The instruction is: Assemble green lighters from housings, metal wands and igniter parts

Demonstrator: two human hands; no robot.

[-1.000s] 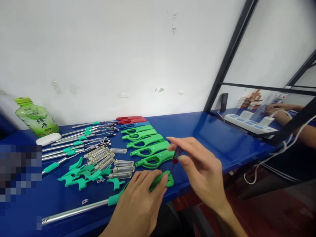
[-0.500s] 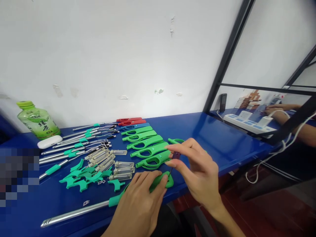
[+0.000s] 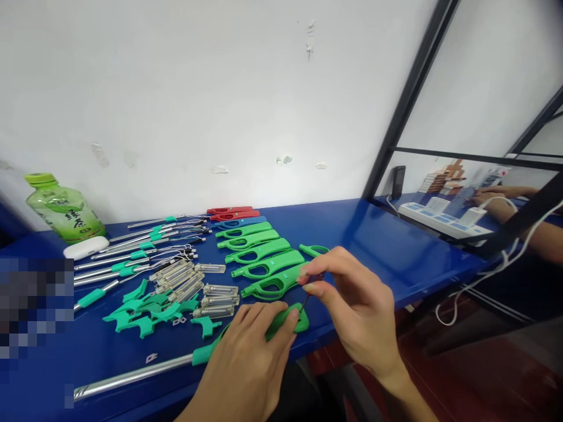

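Note:
My left hand [image 3: 246, 351] presses a green long-nosed lighter [image 3: 281, 324] onto the front of the table, its fingers closed over the handle. The lighter's metal tube [image 3: 136, 375] points left, with a teal collar [image 3: 202, 354] at its base. Between the thumb and fingers of my right hand [image 3: 352, 310] is a small screwdriver [image 3: 305, 301], its handle mostly hidden. The screwdriver's thin shaft slants down to the handle end of the lighter, where its tip seems to meet a hole. Behind my hands lie several green handle shells [image 3: 270, 284].
Teal triggers [image 3: 153, 313], clear fuel tanks [image 3: 220, 300] and metal tubes with wires [image 3: 136, 255] cover the blue table's left side. A drink bottle [image 3: 65, 211] and a white case [image 3: 85, 248] stand behind. A power strip [image 3: 444, 221] and another person's arm [image 3: 545, 234] are beyond the black frame.
My right hand's fingers have curled tighter and turned a little around the screwdriver handle. The left hand and lighter stay nearly in place; the view has shifted slightly.

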